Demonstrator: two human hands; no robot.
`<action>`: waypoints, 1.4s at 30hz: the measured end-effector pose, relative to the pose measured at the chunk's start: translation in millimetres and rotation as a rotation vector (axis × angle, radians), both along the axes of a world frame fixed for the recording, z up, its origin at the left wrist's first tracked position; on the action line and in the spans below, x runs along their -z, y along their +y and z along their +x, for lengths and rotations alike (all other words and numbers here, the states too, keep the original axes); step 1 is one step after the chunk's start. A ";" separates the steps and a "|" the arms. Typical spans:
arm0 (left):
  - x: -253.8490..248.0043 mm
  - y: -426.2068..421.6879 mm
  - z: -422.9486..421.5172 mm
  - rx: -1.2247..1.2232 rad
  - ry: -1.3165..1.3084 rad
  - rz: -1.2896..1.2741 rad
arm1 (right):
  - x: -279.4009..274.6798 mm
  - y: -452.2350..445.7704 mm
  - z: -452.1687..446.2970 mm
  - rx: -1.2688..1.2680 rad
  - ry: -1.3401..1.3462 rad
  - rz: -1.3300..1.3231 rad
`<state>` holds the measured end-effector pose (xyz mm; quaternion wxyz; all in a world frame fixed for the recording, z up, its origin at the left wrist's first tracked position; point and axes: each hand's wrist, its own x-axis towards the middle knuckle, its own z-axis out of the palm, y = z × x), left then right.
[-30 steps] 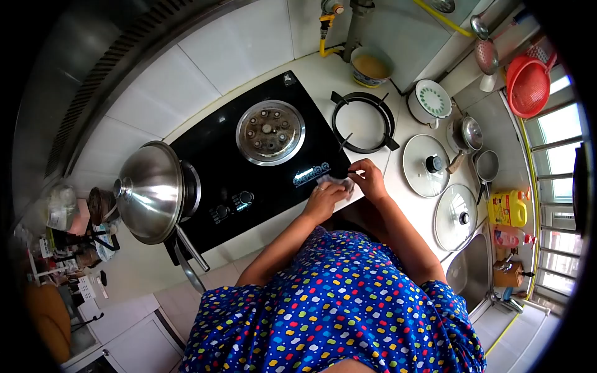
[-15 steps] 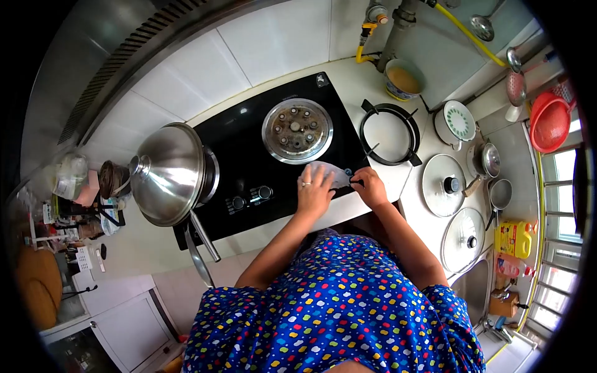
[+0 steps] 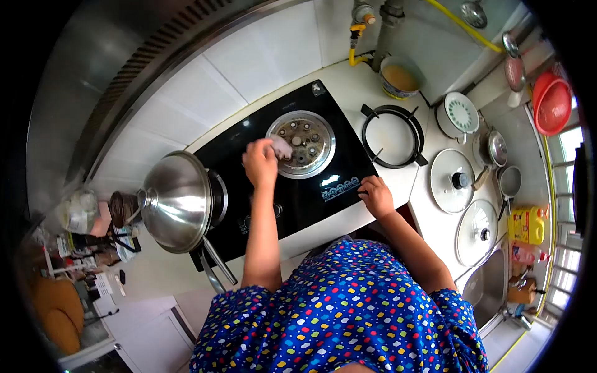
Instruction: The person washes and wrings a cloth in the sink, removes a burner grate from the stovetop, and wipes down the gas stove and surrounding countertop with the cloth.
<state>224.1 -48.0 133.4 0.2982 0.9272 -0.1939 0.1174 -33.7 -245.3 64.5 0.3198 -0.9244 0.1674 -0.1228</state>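
Note:
My left hand (image 3: 260, 163) is closed on a pale, crumpled cloth (image 3: 281, 148) at the left side of the exposed gas burner (image 3: 301, 145). The burner sits in the black glass stove top (image 3: 239, 146), its round metal plate stained brown. My right hand (image 3: 376, 196) is at the front right edge of the stove, fingers pinched around a small dark piece whose kind I cannot make out. Near it lie printed control markings (image 3: 341, 188) and a bright reflection on the glass.
A lidded steel wok (image 3: 177, 202) covers the left burner, its handle jutting toward me. The black pan support (image 3: 395, 135) rests on the right counter. Beyond it are a bowl of brownish liquid (image 3: 400, 79), glass lids (image 3: 452, 180), small pots and a sink (image 3: 488, 289).
My left hand has carried the cloth from the front right of the stove up and left to the burner. My right hand stays near the front right edge, and the view has shifted slightly.

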 end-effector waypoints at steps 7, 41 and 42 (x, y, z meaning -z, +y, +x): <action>42.5 -75.7 130.1 0.228 0.232 -0.047 | 2.3 9.5 6.1 0.086 -0.087 0.175; 45.3 -26.7 139.8 0.195 0.579 0.541 | 3.6 9.0 5.6 0.122 -0.069 0.301; 43.4 -21.9 132.3 0.145 0.618 0.539 | 4.9 8.2 4.8 0.114 -0.070 0.291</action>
